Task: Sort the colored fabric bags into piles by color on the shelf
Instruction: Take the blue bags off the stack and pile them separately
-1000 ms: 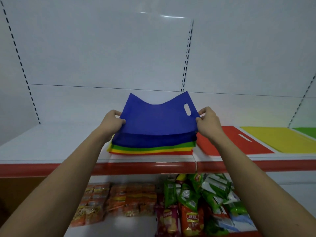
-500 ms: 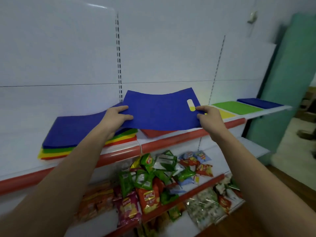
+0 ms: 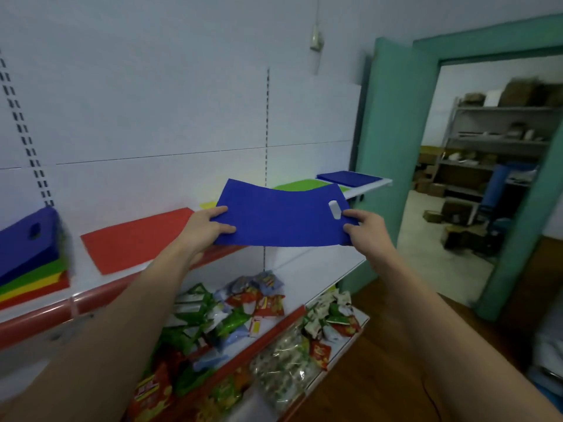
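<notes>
Shelving fills my view: the white shelf (image 3: 100,278) with its red front edge carries a mixed stack (image 3: 29,257) at far left, blue on top, then green, yellow and red layers. Beside it lies a flat red bag (image 3: 134,239), then a sliver of yellow bag (image 3: 208,205), a green bag (image 3: 300,186) and a blue pile (image 3: 348,178) at the far end. I hold a blue bag (image 3: 280,219) in the air above the shelf edge, sagging slightly in the middle, its oval handle cutout near the right side. My left hand (image 3: 207,228) pinches its left edge, thumb on top; my right hand (image 3: 365,229) pinches the right corner.
</notes>
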Motion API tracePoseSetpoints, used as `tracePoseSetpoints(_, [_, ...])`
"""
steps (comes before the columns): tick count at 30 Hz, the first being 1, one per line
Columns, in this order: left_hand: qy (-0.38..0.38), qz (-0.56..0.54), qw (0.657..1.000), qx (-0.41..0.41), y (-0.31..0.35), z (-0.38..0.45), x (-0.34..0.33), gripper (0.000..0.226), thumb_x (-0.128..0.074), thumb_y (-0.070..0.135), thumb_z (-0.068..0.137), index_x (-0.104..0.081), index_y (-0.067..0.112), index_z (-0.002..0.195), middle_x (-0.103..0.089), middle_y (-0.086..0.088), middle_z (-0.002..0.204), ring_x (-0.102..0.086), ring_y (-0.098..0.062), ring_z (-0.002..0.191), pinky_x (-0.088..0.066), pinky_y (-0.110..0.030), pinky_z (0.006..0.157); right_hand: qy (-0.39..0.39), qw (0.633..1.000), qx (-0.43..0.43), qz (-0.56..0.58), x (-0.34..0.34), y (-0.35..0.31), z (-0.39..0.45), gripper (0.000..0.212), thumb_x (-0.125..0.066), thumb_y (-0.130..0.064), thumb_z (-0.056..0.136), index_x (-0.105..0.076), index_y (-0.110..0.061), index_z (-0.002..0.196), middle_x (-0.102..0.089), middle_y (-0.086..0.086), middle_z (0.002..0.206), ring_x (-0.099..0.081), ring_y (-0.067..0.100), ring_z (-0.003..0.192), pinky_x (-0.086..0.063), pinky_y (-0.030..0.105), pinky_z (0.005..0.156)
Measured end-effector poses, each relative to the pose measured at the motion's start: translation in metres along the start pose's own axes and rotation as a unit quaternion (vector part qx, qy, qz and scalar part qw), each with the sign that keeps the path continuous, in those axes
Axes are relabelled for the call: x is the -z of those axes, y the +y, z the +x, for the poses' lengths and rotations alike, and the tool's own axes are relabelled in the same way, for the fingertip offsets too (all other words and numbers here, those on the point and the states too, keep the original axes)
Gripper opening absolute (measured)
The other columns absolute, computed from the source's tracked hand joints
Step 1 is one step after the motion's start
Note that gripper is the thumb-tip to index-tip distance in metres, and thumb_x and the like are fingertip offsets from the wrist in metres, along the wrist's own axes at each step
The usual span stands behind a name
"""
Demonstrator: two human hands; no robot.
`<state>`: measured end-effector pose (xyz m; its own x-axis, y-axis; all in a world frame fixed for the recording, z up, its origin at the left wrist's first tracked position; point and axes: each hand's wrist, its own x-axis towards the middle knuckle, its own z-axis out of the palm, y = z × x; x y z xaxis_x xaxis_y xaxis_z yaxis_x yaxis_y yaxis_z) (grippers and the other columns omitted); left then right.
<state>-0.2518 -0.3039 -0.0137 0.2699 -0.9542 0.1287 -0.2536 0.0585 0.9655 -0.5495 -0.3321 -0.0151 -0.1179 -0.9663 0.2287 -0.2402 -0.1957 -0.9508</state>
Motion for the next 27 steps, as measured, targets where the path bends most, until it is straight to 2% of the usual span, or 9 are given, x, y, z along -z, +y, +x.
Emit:
tracePoseSetpoints(4, [-0.028,-0.04,0.999,0.012,0.013,0.015,-0.069,0.061,-0.066,-0.003,0.089,-0.047,0.013,0.145,-0.047,-0.001,0.135,-0.055,-0.021,0.102,-0.049,-0.018,0.059,0.022,0.999,-0.013,-0.021,0.055,0.019,0.023,0.041,-0.048,0.005,0.094,-0.054,-0.003,0.134,-0.056,0.011,0.124,-0.064,0.025,0.093,-0.051,0.012,0.047])
tracePoseSetpoints(8, [-0.057,-0.074,0.995,0.03,0.016,0.037,-0.128,0.064,-0.065,-0.007,0.087,-0.047,0.011,0.145,-0.054,-0.004,0.129,-0.061,-0.022,0.098,-0.054,-0.03,0.07,0.033,0.998,-0.035,-0.036,0.103,0.039,0.045,0.041,-0.048,0.001,0.096,-0.052,-0.004,0.137,-0.051,0.006,0.122,-0.059,0.018,0.091,-0.047,0.009,0.046])
tracePoseSetpoints(11, [-0.081,-0.079,0.993,0.03,0.016,0.059,-0.166,0.065,-0.067,-0.006,0.086,-0.046,0.012,0.145,-0.053,-0.006,0.133,-0.063,-0.023,0.097,-0.054,-0.029,0.065,0.043,0.997,-0.051,-0.039,0.129,0.058,0.065,0.041,-0.048,-0.001,0.097,-0.05,-0.007,0.138,-0.049,0.004,0.125,-0.059,0.01,0.084,-0.051,0.013,0.049])
tracePoseSetpoints(14, [-0.103,-0.076,0.991,0.03,0.011,0.084,-0.202,0.066,-0.068,-0.004,0.086,-0.046,0.012,0.146,-0.052,-0.008,0.138,-0.064,-0.02,0.095,-0.055,-0.026,0.06,0.06,0.996,-0.067,-0.027,0.147,0.078,0.09,0.042,-0.049,-0.001,0.097,-0.05,-0.008,0.138,-0.05,0.007,0.132,-0.063,0.015,0.092,-0.054,0.017,0.055])
tracePoseSetpoints(17, [-0.136,-0.072,0.988,0.018,0.003,0.115,-0.238,0.066,-0.067,-0.003,0.087,-0.044,0.013,0.147,-0.051,-0.006,0.139,-0.064,-0.02,0.098,-0.056,-0.025,0.06,0.069,0.994,-0.071,-0.036,0.164,0.097,0.115,0.042,-0.05,-0.005,0.098,-0.05,-0.011,0.139,-0.048,0.005,0.13,-0.063,0.012,0.093,-0.055,0.018,0.056])
tracePoseSetpoints(20, [-0.178,-0.085,0.98,0.014,-0.005,0.148,-0.275,0.067,-0.065,-0.004,0.088,-0.042,0.014,0.147,-0.051,-0.004,0.135,-0.064,-0.016,0.095,-0.057,-0.022,0.058,0.086,0.992,-0.082,-0.05,0.181,0.118,0.145,0.042,-0.052,-0.006,0.098,-0.05,-0.013,0.139,-0.047,0.002,0.126,-0.063,0.012,0.091,-0.058,0.023,0.065])
tracePoseSetpoints(24, [-0.217,-0.107,0.97,0.012,-0.015,0.198,-0.323,0.069,-0.068,-0.003,0.086,-0.042,0.017,0.148,-0.045,-0.004,0.147,-0.064,-0.022,0.108,-0.058,-0.023,0.062,0.103,0.987,-0.101,-0.075,0.201,0.141,0.186,0.043,-0.054,-0.009,0.098,-0.05,-0.019,0.139,-0.046,0.003,0.135,-0.063,0.014,0.094,-0.061,0.035,0.076])
tracePoseSetpoints(27, [-0.238,-0.125,0.963,0.016,-0.021,0.229,-0.36,0.071,-0.068,-0.002,0.087,-0.04,0.018,0.149,-0.049,-0.003,0.144,-0.064,-0.021,0.11,-0.058,-0.027,0.067,0.122,0.985,-0.105,-0.066,0.216,0.154,0.217,0.043,-0.052,-0.006,0.098,-0.05,-0.015,0.14,-0.045,0.0,0.129,-0.063,0.013,0.088,-0.06,0.033,0.076])
